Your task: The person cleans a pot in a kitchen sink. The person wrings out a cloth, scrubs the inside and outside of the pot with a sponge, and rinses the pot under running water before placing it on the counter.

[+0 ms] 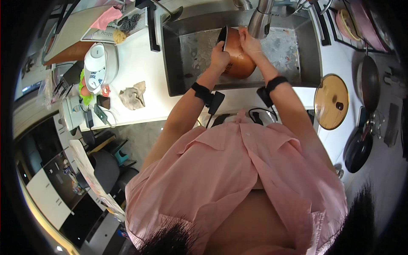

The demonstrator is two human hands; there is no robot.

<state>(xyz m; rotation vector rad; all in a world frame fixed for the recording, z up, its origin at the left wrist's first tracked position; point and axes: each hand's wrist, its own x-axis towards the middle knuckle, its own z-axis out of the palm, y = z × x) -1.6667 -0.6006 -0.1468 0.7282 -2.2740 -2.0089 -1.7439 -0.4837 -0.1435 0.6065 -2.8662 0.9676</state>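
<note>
A copper-coloured pot (239,59) lies tilted on its side in the stainless steel sink (197,47), its dark mouth turned to the left. My left hand (220,58) grips it at the rim, thumb up by the opening. Against the upper right of the pot's outer wall rests my right hand (249,43), just below the faucet head (260,24). Whether the right fingers hold anything small is hidden. The sink floor is wet, with small food scraps scattered on the right side.
A glass lid (331,102) stands right of the sink, near hanging frying pans (369,83). On the left counter lie a crumpled cloth (133,95), white bowls (95,57) and a phone (100,113). A ladle (173,15) hangs over the sink's left corner.
</note>
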